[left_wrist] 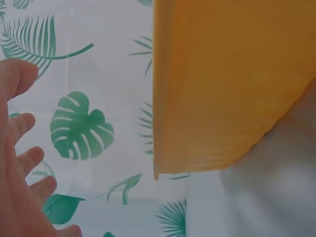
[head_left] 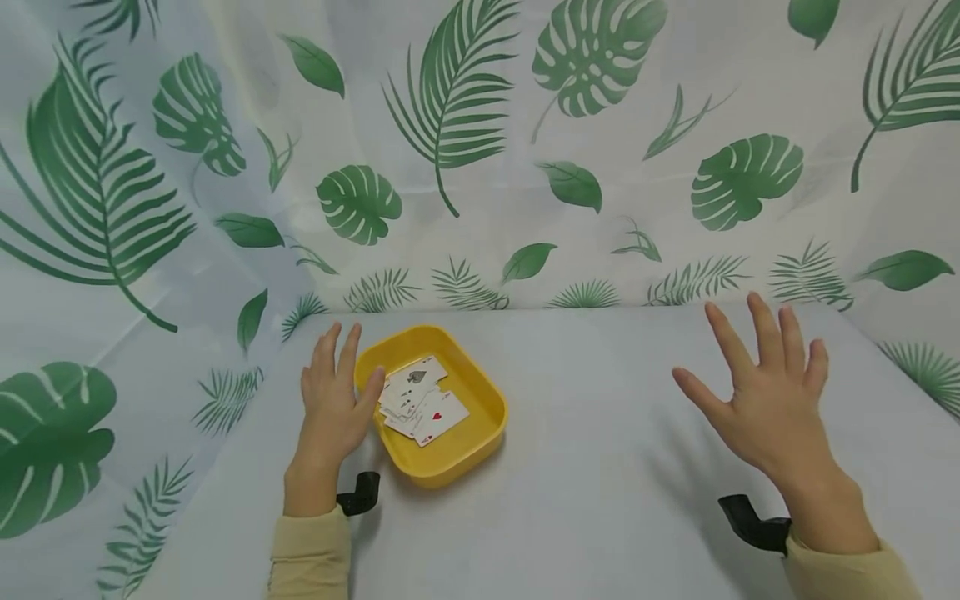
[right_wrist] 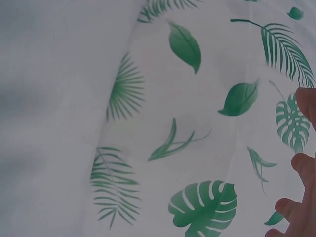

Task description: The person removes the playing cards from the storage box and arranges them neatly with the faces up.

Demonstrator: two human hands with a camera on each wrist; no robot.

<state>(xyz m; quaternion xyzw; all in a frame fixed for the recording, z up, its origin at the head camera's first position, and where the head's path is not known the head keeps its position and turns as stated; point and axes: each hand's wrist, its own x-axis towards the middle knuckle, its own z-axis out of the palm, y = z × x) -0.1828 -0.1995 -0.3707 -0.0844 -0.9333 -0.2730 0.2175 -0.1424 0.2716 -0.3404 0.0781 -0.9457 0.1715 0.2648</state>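
Head view, two hands (head_left: 333, 410) (head_left: 776, 408) spread, holding nothing, one yellow tray (head_left: 480, 400), several cards (head_left: 422, 406) inside

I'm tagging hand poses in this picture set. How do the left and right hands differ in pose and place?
The left hand is right by the yellow tray, while the right hand is well away from it. In the head view, the left hand's fingers look closer together; the right hand's are spread wide. Both are open, hold nothing and extend from pale yellow sleeves.
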